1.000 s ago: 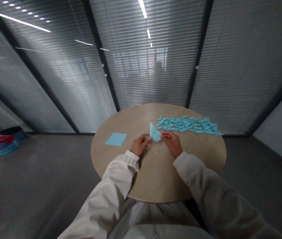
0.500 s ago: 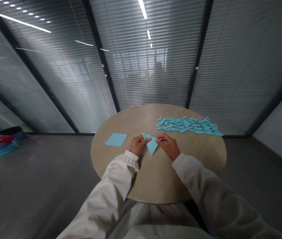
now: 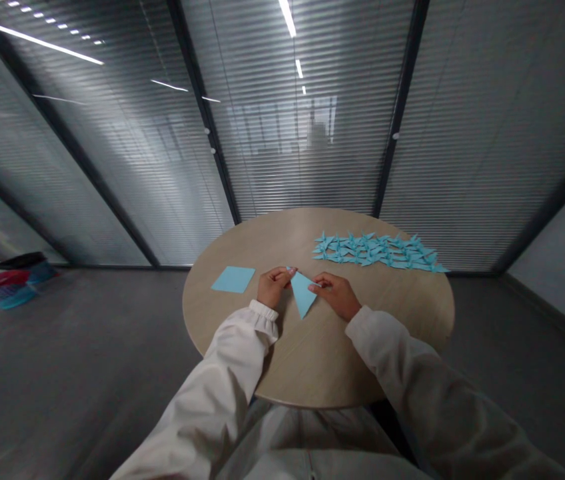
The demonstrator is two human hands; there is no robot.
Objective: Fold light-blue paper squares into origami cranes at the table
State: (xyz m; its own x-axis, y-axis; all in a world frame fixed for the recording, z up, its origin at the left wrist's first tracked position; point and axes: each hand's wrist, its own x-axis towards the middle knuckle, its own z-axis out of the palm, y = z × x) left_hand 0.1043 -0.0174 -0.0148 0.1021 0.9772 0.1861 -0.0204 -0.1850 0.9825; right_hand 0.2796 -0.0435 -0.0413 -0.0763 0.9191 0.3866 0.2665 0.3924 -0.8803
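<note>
Between my two hands is a light-blue sheet of origami paper (image 3: pixel 302 297), folded into a triangle with its point toward me. My left hand (image 3: pixel 273 287) pinches its upper left corner between thumb and fingers. At the right corner, my right hand (image 3: pixel 338 295) has the paper pinched the same way. A flat stack or sheet of light-blue paper (image 3: pixel 233 279) lies on the table left of my left hand. Beyond my right hand, several folded blue paper cranes (image 3: pixel 372 251) lie packed together in rows.
The round wooden table (image 3: pixel 322 380) stands in front of me, close to a glass wall with blinds (image 3: pixel 307 173). On the floor at far left are a blue basket with a red rim (image 3: pixel 0 290) and a dark-topped bin (image 3: pixel 27 263).
The folded paper has tilted and its lower point has shifted slightly toward me. My left fingers have moved up to its upper left corner. My right hand has barely moved.
</note>
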